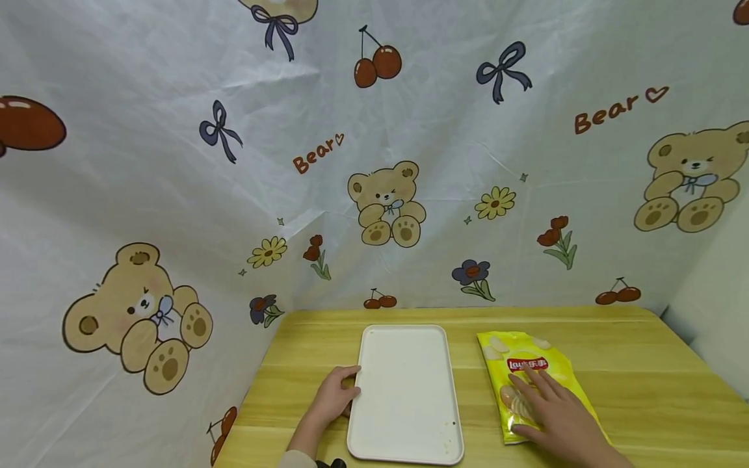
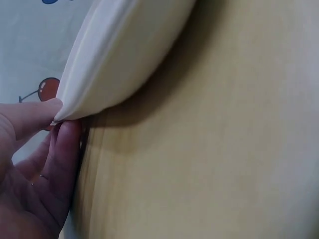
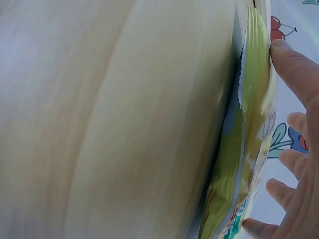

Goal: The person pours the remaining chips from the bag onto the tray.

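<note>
A white rectangular tray (image 1: 404, 390) lies on the wooden table, its long side running away from me. My left hand (image 1: 335, 398) pinches the tray's left edge; in the left wrist view the thumb is on top of the rim (image 2: 75, 99) and the fingers are underneath. To the right of the tray lies a yellow bag of Lay's chips (image 1: 497, 370), face up. Over its front my right hand (image 1: 556, 416) is spread, with fingertips touching the bag. The right wrist view shows the bag (image 3: 256, 74) edge-on beside the thumb and fingers.
The light wood table (image 1: 649, 377) meets a white cloth (image 1: 445, 149) printed with bears, bows, cherries and flowers behind it and at the left. A few dark and yellowish specks mark the tray's near right corner. A small black object (image 1: 337, 463) shows at the bottom edge.
</note>
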`<control>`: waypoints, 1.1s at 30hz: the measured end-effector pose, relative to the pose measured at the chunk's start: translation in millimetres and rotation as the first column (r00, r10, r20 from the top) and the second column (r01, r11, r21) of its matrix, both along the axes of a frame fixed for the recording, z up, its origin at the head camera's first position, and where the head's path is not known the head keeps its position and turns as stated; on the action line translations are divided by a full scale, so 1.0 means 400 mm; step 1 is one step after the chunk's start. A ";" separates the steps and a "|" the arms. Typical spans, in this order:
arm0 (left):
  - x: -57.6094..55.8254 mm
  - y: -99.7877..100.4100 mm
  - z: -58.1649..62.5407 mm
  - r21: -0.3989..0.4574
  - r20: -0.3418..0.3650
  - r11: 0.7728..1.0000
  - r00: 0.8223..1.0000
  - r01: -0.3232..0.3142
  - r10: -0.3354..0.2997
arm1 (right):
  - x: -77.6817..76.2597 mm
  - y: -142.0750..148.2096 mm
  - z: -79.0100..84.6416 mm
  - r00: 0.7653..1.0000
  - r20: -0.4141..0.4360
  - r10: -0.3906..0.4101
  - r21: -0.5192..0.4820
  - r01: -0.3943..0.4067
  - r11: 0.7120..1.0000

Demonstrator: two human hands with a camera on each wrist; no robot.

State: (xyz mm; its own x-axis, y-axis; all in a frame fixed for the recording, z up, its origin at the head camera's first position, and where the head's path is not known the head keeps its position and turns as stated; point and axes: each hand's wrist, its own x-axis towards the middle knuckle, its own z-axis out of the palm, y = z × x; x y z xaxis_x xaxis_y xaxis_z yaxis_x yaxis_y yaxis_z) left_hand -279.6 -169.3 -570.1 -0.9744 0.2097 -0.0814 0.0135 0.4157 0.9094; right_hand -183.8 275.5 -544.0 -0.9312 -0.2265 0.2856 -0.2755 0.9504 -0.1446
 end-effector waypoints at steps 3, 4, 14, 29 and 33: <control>-0.001 -0.001 -0.002 0.020 0.016 1.000 1.000 0.000 0.000 | -0.001 -0.012 -0.002 0.999 0.028 -0.017 0.015 0.017 1.000; -0.002 -0.001 -0.002 0.021 0.018 1.000 1.000 -0.001 0.001 | -0.002 -0.017 -0.003 0.999 0.039 -0.024 0.020 0.023 1.000; -0.006 -0.004 -0.011 0.008 0.012 1.000 1.000 -0.016 0.015 | -0.008 -0.044 -0.013 0.998 0.066 -0.013 0.062 0.009 0.998; -0.002 -0.003 -0.015 0.000 -0.001 0.999 0.999 -0.032 0.032 | -0.011 -0.059 -0.032 0.982 0.187 -0.004 0.073 -0.009 0.997; 0.000 -0.001 -0.016 0.002 -0.001 0.999 0.999 -0.039 0.039 | -0.015 -0.062 -0.035 0.978 0.207 -0.001 0.072 -0.014 0.997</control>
State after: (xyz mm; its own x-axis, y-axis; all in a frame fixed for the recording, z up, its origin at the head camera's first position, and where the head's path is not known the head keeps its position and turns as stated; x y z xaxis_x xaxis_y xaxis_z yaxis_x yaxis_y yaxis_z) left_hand -279.7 -169.8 -576.7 -0.9819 0.1718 -0.0797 -0.0014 0.4141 0.9103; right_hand -189.7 250.7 -558.1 -0.9668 -0.2458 0.0694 -0.2531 0.9587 -0.1299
